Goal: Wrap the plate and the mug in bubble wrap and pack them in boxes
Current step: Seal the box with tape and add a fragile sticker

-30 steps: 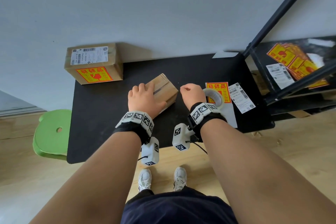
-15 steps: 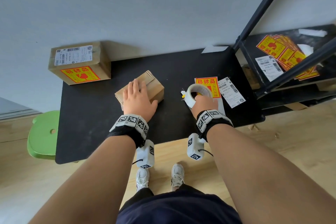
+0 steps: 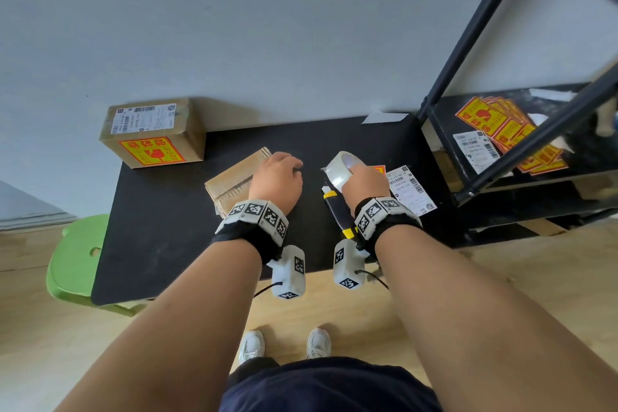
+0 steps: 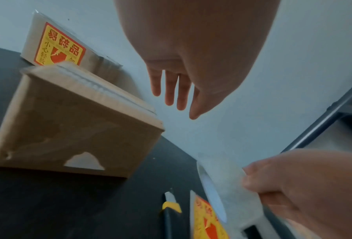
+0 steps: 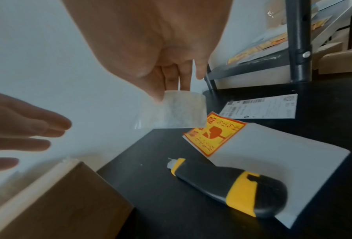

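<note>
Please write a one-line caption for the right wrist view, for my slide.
Right hand holds a roll of clear tape above a black table, near a utility knife and a small cardboard box.

Black wristbands (image 3: 249, 232) with tag-marked white camera blocks (image 3: 289, 273), white sneakers (image 3: 251, 345)

The sealed carton (image 3: 152, 132) at the upper left of the head view carries a yellow-and-red fragile sticker (image 3: 152, 151) headed 易碎品, with a broken-goblet symbol; in the left wrist view, upper left, the same sticker also shows 小心轻放. A white shipping label (image 3: 143, 119) with barcodes lies on top of the carton; its print is too small to read. On the bench (image 3: 167, 244), right of centre, lies a loose fragile sticker (image 5: 213, 133) of the same design, beside a white barcode label (image 3: 409, 191), unreadable. The shelf (image 3: 585, 150) at the right edge holds a stack of identical fragile stickers (image 3: 501, 125) and another barcode label (image 3: 475, 150), unreadable.
</note>
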Demonstrator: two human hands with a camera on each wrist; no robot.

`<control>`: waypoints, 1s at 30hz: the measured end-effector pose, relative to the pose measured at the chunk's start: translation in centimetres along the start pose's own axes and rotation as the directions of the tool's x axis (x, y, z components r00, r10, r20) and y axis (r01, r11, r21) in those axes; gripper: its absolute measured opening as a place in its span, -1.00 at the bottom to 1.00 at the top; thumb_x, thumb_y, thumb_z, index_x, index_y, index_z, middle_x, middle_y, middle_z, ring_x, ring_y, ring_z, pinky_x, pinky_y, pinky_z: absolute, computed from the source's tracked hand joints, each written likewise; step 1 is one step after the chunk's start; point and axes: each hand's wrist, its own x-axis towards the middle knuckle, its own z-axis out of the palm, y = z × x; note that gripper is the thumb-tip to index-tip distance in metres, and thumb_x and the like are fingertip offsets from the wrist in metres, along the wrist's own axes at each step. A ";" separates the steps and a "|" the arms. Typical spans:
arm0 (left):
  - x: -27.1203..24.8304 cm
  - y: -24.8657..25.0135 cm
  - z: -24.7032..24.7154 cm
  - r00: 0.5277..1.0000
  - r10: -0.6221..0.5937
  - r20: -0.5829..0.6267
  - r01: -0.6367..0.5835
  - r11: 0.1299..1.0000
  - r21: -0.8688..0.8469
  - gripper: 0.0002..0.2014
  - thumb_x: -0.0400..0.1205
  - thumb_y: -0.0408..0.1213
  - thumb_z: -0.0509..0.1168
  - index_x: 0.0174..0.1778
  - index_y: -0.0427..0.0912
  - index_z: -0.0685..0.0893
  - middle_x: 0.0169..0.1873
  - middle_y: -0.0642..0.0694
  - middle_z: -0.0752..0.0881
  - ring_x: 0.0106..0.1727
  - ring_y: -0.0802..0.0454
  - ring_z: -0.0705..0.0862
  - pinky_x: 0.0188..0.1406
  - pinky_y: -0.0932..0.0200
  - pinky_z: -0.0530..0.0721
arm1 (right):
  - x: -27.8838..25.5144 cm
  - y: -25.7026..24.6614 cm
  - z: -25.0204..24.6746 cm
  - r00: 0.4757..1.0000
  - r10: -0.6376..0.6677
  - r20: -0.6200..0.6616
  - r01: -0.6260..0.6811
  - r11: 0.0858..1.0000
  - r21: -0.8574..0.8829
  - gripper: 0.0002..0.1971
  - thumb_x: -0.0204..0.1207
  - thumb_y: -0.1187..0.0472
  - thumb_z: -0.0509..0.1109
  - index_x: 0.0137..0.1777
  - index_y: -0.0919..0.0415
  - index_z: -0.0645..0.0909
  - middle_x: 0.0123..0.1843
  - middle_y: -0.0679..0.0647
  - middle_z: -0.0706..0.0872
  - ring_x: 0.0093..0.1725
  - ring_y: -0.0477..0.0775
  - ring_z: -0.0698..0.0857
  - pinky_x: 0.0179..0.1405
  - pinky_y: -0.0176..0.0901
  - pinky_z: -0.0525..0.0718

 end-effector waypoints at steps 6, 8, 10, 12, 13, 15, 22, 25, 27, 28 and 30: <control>0.5 2.9 -1.1 0.999 -0.049 -0.001 0.048 0.996 -0.076 -0.65 0.70 -0.27 0.20 0.41 -0.12 0.59 0.39 -0.12 0.57 0.37 -0.07 0.56 0.34 0.10 0.48 | -0.7 -1.8 -2.2 0.996 -0.080 -0.025 0.082 0.992 0.097 -0.73 0.59 0.37 0.12 0.11 0.26 0.64 0.09 0.25 0.68 0.14 0.26 0.64 0.05 -0.03 0.55; 0.7 3.2 -1.5 0.997 -0.072 -0.019 0.070 0.993 -0.093 -0.64 0.69 -0.22 0.23 0.42 -0.11 0.59 0.40 -0.12 0.56 0.35 -0.08 0.58 0.34 0.07 0.51 | -1.0 -2.1 -2.6 0.996 -0.088 -0.028 0.091 0.985 0.143 -0.67 0.63 0.33 0.12 0.29 0.27 0.61 0.20 0.22 0.69 0.23 0.24 0.64 0.13 -0.03 0.56; 1.0 3.3 -1.7 0.995 -0.094 -0.025 0.091 0.990 -0.106 -0.67 0.66 -0.18 0.27 0.35 -0.09 0.65 0.34 -0.11 0.62 0.27 -0.06 0.62 0.25 0.09 0.56 | -1.2 -2.3 -2.9 0.994 -0.109 -0.023 0.111 0.975 0.193 -0.65 0.64 0.33 0.12 0.33 0.25 0.60 0.24 0.20 0.69 0.24 0.22 0.65 0.16 -0.01 0.58; 1.2 3.2 -1.8 0.993 -0.116 -0.026 0.112 0.986 -0.124 -0.73 0.63 -0.17 0.30 0.23 -0.08 0.71 0.21 -0.06 0.70 0.18 -0.02 0.67 0.11 0.16 0.57 | -1.3 -2.5 -3.2 0.992 -0.127 -0.026 0.130 0.964 0.234 -0.67 0.63 0.34 0.12 0.28 0.26 0.63 0.22 0.21 0.70 0.20 0.21 0.66 0.09 -0.03 0.60; 1.2 3.2 -1.9 0.991 -0.128 -0.033 0.123 0.983 -0.133 -0.75 0.62 -0.17 0.32 0.19 -0.09 0.72 0.14 -0.03 0.73 0.15 0.00 0.68 0.04 0.19 0.56 | -1.3 -2.7 -3.2 0.991 -0.133 -0.025 0.135 0.960 0.244 -0.68 0.62 0.34 0.12 0.25 0.27 0.63 0.20 0.21 0.71 0.18 0.21 0.66 0.03 -0.07 0.58; 1.4 3.1 -2.1 0.987 -0.149 -0.058 0.139 0.979 -0.147 -0.80 0.62 -0.17 0.33 0.12 -0.10 0.73 0.04 -0.01 0.76 0.07 0.03 0.68 -0.04 0.21 0.52 | -1.3 -3.0 -3.3 0.990 -0.138 -0.008 0.136 0.957 0.258 -0.68 0.61 0.35 0.12 0.22 0.29 0.65 0.17 0.21 0.71 0.14 0.20 0.66 -0.01 -0.08 0.55; 1.8 2.5 -3.1 0.982 -0.162 -0.096 0.140 0.968 -0.207 -0.93 0.65 -0.25 0.25 -0.09 -0.08 0.63 -0.32 0.10 0.62 -0.22 0.11 0.57 -0.25 0.21 0.41 | -1.6 -4.3 -2.7 0.994 -0.092 0.066 0.062 0.931 0.361 -0.77 0.56 0.25 0.26 0.16 0.25 0.61 0.12 0.13 0.67 0.08 0.11 0.62 -0.03 -0.08 0.53; 2.2 2.2 -3.6 0.989 -0.111 -0.094 0.095 0.982 -0.160 -0.92 0.65 -0.30 0.22 -0.11 -0.12 0.62 -0.31 0.06 0.60 -0.27 0.08 0.55 -0.35 0.19 0.39 | -1.7 -5.2 -2.6 0.992 -0.094 0.078 0.060 0.930 0.362 -0.77 0.52 0.24 0.32 0.15 0.26 0.61 0.08 0.13 0.67 0.06 0.12 0.65 -0.02 -0.05 0.58; 2.5 1.9 -3.9 0.991 -0.096 -0.095 0.081 0.986 -0.146 -0.92 0.64 -0.30 0.23 -0.11 -0.15 0.63 -0.28 0.03 0.59 -0.26 0.05 0.55 -0.34 0.19 0.39 | -1.6 -5.6 -2.6 0.994 -0.091 0.066 0.062 0.933 0.355 -0.78 0.51 0.25 0.31 0.13 0.26 0.62 0.07 0.13 0.69 0.07 0.14 0.67 0.05 0.01 0.62; 2.7 1.7 -4.0 0.993 -0.088 -0.077 0.076 0.986 -0.145 -0.93 0.64 -0.29 0.25 -0.11 -0.15 0.63 -0.31 0.04 0.59 -0.26 0.04 0.56 -0.31 0.19 0.41 | -1.7 -5.7 -2.6 0.994 -0.091 0.057 0.067 0.941 0.333 -0.78 0.50 0.25 0.31 0.12 0.25 0.62 0.07 0.13 0.70 0.06 0.14 0.67 0.04 0.01 0.63; 2.9 1.5 -4.1 0.998 -0.064 -0.013 0.062 0.991 -0.120 -0.93 0.64 -0.24 0.27 -0.13 -0.12 0.61 -0.38 0.06 0.58 -0.27 0.01 0.58 -0.29 0.18 0.45 | -1.6 -5.7 -2.4 0.995 -0.091 0.046 0.076 0.962 0.262 -0.79 0.50 0.24 0.31 0.10 0.22 0.62 0.04 0.12 0.71 0.05 0.13 0.69 0.01 -0.01 0.64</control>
